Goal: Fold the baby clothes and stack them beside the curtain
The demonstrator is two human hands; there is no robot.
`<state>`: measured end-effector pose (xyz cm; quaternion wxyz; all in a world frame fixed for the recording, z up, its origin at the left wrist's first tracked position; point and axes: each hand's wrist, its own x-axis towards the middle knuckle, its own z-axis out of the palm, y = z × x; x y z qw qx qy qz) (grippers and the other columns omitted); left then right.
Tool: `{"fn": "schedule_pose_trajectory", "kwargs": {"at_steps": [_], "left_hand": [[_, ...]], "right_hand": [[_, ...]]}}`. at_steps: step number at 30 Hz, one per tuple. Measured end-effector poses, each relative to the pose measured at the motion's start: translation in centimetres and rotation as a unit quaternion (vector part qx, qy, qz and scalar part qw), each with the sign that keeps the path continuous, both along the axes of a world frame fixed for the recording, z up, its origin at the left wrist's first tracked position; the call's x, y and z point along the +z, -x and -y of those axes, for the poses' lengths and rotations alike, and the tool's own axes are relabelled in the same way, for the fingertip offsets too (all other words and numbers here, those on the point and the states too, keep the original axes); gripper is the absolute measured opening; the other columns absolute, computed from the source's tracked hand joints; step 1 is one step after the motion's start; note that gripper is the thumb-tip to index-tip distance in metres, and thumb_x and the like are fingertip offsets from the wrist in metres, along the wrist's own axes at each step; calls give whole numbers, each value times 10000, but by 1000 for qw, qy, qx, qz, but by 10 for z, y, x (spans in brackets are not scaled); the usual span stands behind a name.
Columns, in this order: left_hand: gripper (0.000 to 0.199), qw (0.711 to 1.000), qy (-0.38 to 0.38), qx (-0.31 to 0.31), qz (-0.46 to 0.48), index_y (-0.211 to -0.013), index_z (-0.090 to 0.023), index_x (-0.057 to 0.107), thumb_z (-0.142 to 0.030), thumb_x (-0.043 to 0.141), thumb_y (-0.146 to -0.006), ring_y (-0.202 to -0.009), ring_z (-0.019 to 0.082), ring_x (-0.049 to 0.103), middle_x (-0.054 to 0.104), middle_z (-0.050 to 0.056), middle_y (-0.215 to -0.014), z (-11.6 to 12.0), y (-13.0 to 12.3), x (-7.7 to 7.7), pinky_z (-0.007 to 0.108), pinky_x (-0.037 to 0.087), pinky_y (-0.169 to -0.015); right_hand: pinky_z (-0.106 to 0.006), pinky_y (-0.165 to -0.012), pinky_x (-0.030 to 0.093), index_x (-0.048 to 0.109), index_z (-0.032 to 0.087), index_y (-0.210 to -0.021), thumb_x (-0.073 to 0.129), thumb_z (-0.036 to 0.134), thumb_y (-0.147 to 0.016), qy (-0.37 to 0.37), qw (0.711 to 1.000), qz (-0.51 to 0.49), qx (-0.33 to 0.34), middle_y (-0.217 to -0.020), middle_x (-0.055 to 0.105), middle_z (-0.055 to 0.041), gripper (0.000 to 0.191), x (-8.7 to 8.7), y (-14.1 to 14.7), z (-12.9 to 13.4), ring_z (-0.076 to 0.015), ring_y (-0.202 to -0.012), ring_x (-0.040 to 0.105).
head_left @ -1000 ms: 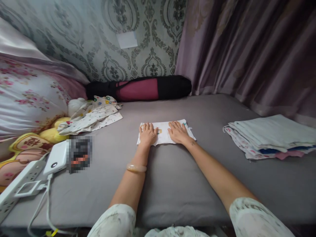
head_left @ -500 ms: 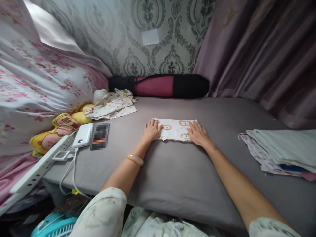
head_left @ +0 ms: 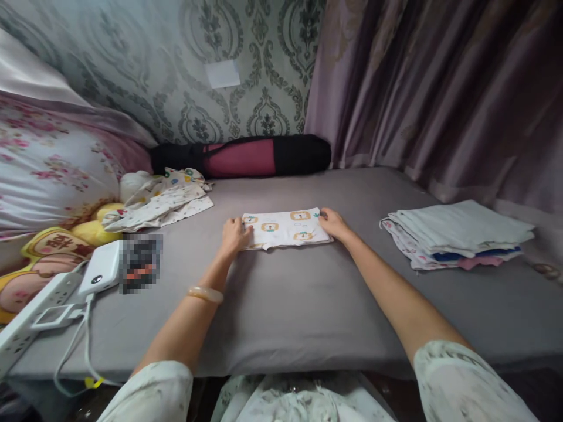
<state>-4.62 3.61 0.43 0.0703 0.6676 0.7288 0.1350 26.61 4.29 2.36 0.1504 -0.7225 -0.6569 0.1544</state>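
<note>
A white cloth garment (head_left: 281, 230), folded into a flat strip and printed with orange animal faces, lies in the middle of the grey sheet. At its left end, my left hand (head_left: 236, 234) is closed on the edge, its thumb on top and its other fingers curled at the side. My right hand (head_left: 333, 224) grips the opposite end near the upper corner, its fingertips partly hidden by the fabric. A pale bangle (head_left: 205, 294) circles my left wrist.
A stack of folded clothes (head_left: 457, 228) sits at the right. Rumpled clothes (head_left: 171, 202) lie at the back left. Near the left edge are a power bank (head_left: 102, 266), a power strip (head_left: 41, 316) and cables. A long black and maroon bag (head_left: 241, 157) lies along the wall.
My hands have gone from lying flat on the cloth to gripping its two ends. The view has turned right, bringing the whole folded stack into sight.
</note>
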Motion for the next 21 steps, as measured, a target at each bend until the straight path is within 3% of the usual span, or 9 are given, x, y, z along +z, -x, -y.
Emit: {"fn": "schedule_pose_trajectory", "kwargs": {"at_steps": [3,5,10,15,21], "left_hand": [[371,998,30,51,26,-1028,-151,669,-430,507,-844,-1016,287,640,701,170,-1038,3,7,11,330,479,-843],[306,993,75,62,63,-863,-161,690,-429,552,-814,-886,263,664,723,135,-858,5,8,19,289,473,-737],[241,975,117,97,163,-655,-153,659,-387,680,-712,-627,199,597,596,45,-532,6,5,30,252,387,-571],[325,943,127,154,268,-475,-167,531,-314,809,-558,-446,123,424,401,-38,-382,1,1,30,239,297,-475],[310,926,111,142,332,-485,-167,552,-310,826,-506,-383,90,321,336,-69,-343,0,0,34,232,236,-426]], "right_hand": [[-283,-852,482,647,128,-1229,418,268,-930,36,997,11,-72,-1183,685,-147,401,6,-10,0,-237,-1076,643],[-274,-780,488,722,160,-1087,466,304,-913,61,994,19,-85,-1076,726,-133,341,7,-14,3,-240,-1001,672],[-267,-757,479,732,176,-1035,546,389,-872,84,992,17,-91,-1082,723,-132,326,6,-9,7,-246,-1018,665],[-254,-719,483,731,145,-950,648,374,-810,95,989,-47,-101,-983,737,-145,281,6,-2,3,-244,-957,682],[-206,-599,474,725,153,-853,761,311,-694,77,983,-105,-129,-809,742,-82,227,10,1,3,-203,-800,696]]}}
